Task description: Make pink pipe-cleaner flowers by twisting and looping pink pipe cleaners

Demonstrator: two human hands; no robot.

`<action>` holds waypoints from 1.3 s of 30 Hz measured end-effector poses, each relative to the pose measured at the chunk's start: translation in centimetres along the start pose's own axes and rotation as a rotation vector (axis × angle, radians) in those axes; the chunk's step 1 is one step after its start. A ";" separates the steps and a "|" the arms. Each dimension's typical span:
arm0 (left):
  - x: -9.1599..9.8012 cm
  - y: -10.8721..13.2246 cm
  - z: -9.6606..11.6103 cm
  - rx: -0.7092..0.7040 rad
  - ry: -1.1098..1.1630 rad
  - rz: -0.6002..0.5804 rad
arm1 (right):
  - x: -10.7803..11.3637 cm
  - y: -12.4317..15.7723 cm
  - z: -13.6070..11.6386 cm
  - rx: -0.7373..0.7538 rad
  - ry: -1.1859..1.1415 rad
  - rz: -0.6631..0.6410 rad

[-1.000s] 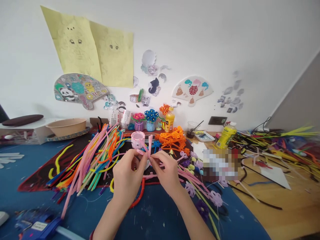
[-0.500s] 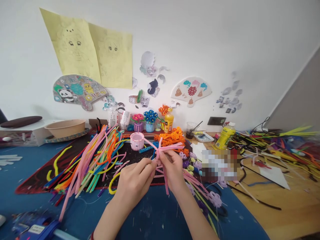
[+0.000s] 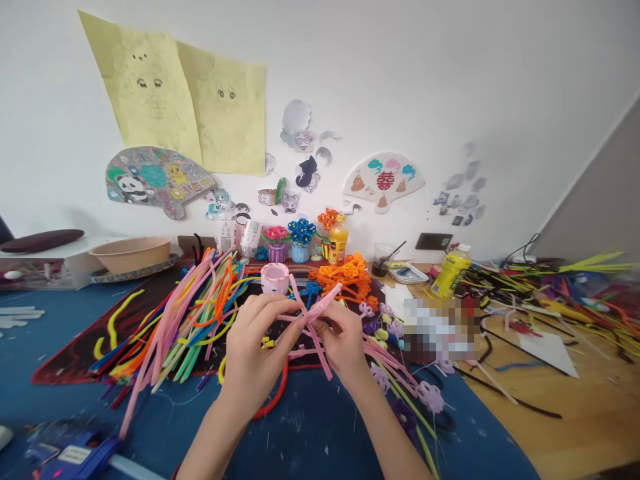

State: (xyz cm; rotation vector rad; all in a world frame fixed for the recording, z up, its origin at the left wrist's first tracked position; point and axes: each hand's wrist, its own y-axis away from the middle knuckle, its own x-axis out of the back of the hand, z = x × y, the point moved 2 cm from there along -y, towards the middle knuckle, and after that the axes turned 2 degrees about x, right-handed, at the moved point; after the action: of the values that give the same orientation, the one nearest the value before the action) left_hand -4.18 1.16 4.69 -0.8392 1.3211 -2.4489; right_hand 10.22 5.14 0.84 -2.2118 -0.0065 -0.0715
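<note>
Between my two hands are pink pipe cleaners [image 3: 320, 303], crossed over each other with their ends sticking out in several directions. My left hand [image 3: 257, 333] pinches them from the left near the crossing, thumb and fingers closed. From the right, my right hand [image 3: 344, 337] grips the same strips, its fingers curled round them. Just behind my hands stands a small pink cup [image 3: 275, 278] made of pipe cleaners. A heap of orange pipe-cleaner flowers [image 3: 350, 277] lies beyond my right hand.
Many coloured pipe cleaners [image 3: 173, 320] lie in a bundle to the left. A blue glue gun [image 3: 80, 457] rests at the lower left. Finished flower pots [image 3: 301, 243] and an orange drink bottle [image 3: 339, 241] line the wall. A yellow bottle [image 3: 450, 272] stands at the right.
My left hand has risen and turned, its fingers now reaching over the crossing. The pink strips have swung round, their upper ends now pointing up and right more closely together.
</note>
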 end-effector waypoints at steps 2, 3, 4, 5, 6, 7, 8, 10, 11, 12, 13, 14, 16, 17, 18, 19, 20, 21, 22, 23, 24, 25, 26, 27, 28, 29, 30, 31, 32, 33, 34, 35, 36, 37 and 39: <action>-0.2 0.0 0.0 -0.029 -0.080 0.009 | -0.1 0.0 0.0 -0.002 -0.038 -0.039; -0.2 0.0 0.0 -0.026 -0.111 0.005 | -0.2 0.0 0.0 -0.013 -0.058 -0.064; -0.2 0.1 -0.1 -0.016 -0.132 -0.003 | -0.3 0.0 0.0 -0.032 -0.078 -0.092; -0.2 0.1 -0.1 0.002 -0.140 -0.014 | -0.3 0.1 0.0 -0.053 -0.099 -0.118; -0.1 0.1 -0.2 0.025 -0.136 -0.026 | -0.3 0.1 0.0 -0.075 -0.117 -0.138; -0.1 0.0 -0.3 0.055 -0.125 -0.039 | -0.4 0.1 0.0 -0.095 -0.131 -0.154; -0.1 0.0 -0.4 0.087 -0.110 -0.057 | -0.4 0.1 0.0 -0.107 -0.147 -0.157; -0.1 -0.1 -0.6 0.159 -0.068 -0.104 | -0.4 0.2 0.0 -0.111 -0.186 -0.129; -0.1 -0.1 -0.7 0.193 -0.046 -0.125 | -0.3 0.1 0.1 -0.108 -0.207 -0.113; -0.1 -0.1 -0.8 0.219 -0.022 -0.139 | -0.3 0.1 0.1 -0.107 -0.224 -0.099; -0.1 -0.1 -0.8 0.234 0.004 -0.146 | -0.3 0.1 0.2 -0.111 -0.234 -0.092; 0.0 -0.2 -0.7 0.236 0.026 -0.145 | -0.3 0.1 0.3 -0.122 -0.238 -0.093; 0.1 -0.2 -0.5 0.209 0.043 -0.136 | -0.3 0.1 0.3 -0.151 -0.245 -0.111; 0.2 -0.2 -0.4 0.186 0.037 -0.138 | -0.3 0.1 0.3 -0.167 -0.255 -0.122; 0.3 -0.3 -0.3 0.165 0.026 -0.148 | -0.3 0.2 0.3 -0.182 -0.271 -0.132; 0.3 -0.3 -0.3 0.150 0.017 -0.160 | -0.3 0.2 0.2 -0.199 -0.288 -0.146; 0.3 -0.3 -0.2 0.146 0.014 -0.174 | -0.3 0.2 0.2 -0.217 -0.298 -0.160; 0.3 -0.3 -0.2 0.156 0.025 -0.186 | -0.3 0.2 0.1 -0.231 -0.300 -0.176; 0.2 -0.4 -0.3 0.183 0.048 -0.196 | -0.3 0.2 0.0 -0.237 -0.295 -0.192; 0.2 -0.3 -0.4 0.229 0.083 -0.208 | -0.3 0.2 -0.1 -0.230 -0.286 -0.201; 0.0 -0.3 -0.5 0.290 0.126 -0.225 | -0.3 0.1 -0.3 -0.212 -0.279 -0.202; -0.1 -0.2 -0.7 0.360 0.177 -0.251 | -0.3 0.1 -0.4 -0.188 -0.274 -0.198; -0.3 -0.1 -0.8 0.428 0.238 -0.282 | -0.3 0.0 -0.5 -0.163 -0.276 -0.189; -0.5 0.0 -0.9 0.491 0.308 -0.316 | -0.2 0.0 -0.5 -0.144 -0.282 -0.178; -0.7 0.1 -1.0 0.541 0.379 -0.348 | -0.2 0.0 -0.5 -0.134 -0.287 -0.166; -0.8 0.2 -1.1 0.577 0.443 -0.375 | -0.2 -0.1 -0.4 -0.131 -0.289 -0.154; -0.9 0.3 -1.1 0.597 0.490 -0.391 | -0.2 -0.1 -0.3 -0.135 -0.285 -0.144; -0.9 0.3 -1.2 0.605 0.510 -0.385 | -0.1 -0.1 -0.1 -0.147 -0.276 -0.135; -0.8 0.3 -1.3 0.604 0.501 -0.364 | 0.0 -0.1 0.0 -0.167 -0.260 -0.128; -0.7 0.2 -1.4 0.595 0.469 -0.330 | 0.1 -0.1 0.2 -0.198 -0.242 -0.118; -0.5 0.2 -1.5 0.581 0.425 -0.288 | 0.3 -0.1 0.5 -0.239 -0.226 -0.094; -0.4 0.1 -1.5 0.566 0.378 -0.248 | 0.6 -0.2 0.7 -0.281 -0.214 -0.053; -0.3 0.0 -1.6 0.551 0.332 -0.217 | 0.9 -0.2 0.9 -0.317 -0.206 0.004; -0.2 0.0 -1.6 0.538 0.291 -0.199 | 1.1 -0.2 1.1 -0.337 -0.200 0.064; -0.3 0.0 -1.6 0.513 0.230 -0.193 | 1.4 -0.2 1.3 -0.326 -0.188 0.106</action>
State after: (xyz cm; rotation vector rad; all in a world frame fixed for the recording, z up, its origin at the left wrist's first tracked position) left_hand -4.86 2.38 3.95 -0.5852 0.6262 -2.9101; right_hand 11.71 6.25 0.30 -2.5325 0.0196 0.2082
